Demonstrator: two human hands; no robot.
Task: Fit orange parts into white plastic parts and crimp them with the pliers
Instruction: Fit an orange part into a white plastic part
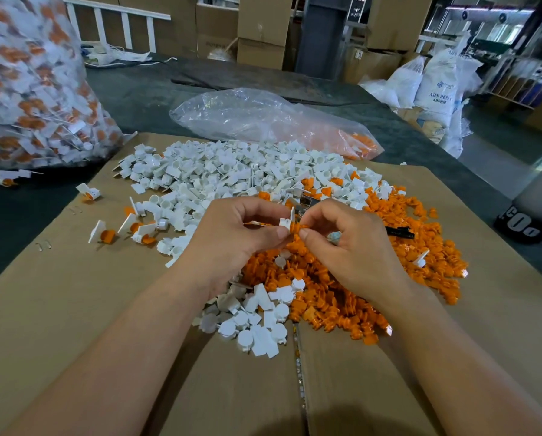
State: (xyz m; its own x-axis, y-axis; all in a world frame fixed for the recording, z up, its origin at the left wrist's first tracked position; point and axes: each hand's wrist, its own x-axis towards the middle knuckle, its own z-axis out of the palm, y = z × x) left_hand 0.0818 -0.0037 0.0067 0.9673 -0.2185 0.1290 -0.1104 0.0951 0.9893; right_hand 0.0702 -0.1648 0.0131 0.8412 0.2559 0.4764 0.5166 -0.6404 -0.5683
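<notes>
Broadly, a flat brown cardboard surface carries a wide heap of white plastic parts and, to its right, a heap of orange parts. Above where they meet, our left hand pinches a small white plastic part while the fingers of our right hand pinch a small orange part, pressed against the white one.

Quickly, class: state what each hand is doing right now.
Left hand: pinches a small white plastic part.
Right hand: pinches a small orange plastic part.
</notes>
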